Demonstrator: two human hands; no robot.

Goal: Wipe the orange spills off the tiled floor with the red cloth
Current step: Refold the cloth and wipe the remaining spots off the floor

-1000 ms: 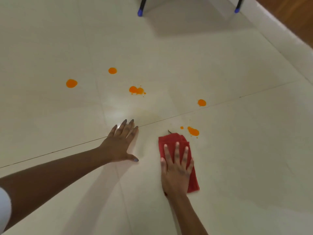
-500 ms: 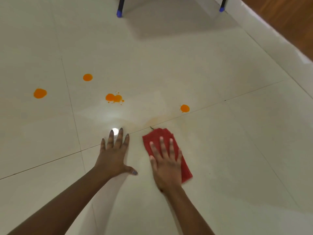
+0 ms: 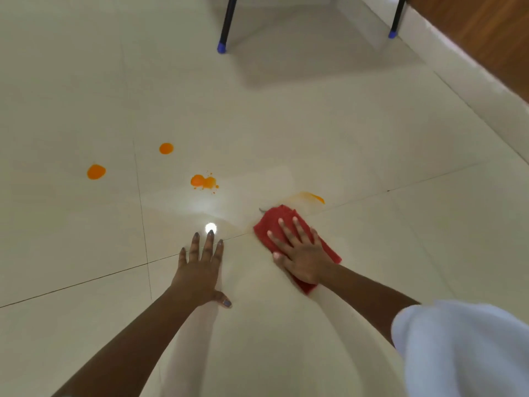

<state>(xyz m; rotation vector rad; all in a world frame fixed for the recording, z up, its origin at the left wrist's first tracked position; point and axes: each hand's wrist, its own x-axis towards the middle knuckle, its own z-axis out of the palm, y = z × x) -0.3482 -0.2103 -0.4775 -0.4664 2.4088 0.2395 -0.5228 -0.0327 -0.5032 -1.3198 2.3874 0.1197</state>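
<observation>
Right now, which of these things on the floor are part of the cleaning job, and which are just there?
Part of the job: red cloth, pressed flat by the right hand; smeared orange spill just beyond it; three untouched orange spills; tiled floor.

Just there: two black legs with blue feet; wooden panel; white skirting.

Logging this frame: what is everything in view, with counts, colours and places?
tiled floor: one, cream, throughout
red cloth: one, red, flat on it, centre-right
orange spills: three, orange, left of centre
orange smear: one, orange, just beyond the red cloth
furniture legs: two, black with blue feet, top
skirting: one, white, right edge
wooden panel: one, brown, top-right corner
left hand: one, flat on floor, left of cloth
right hand: one, flat, pressing the cloth
sleeve: one, white, lower right
</observation>
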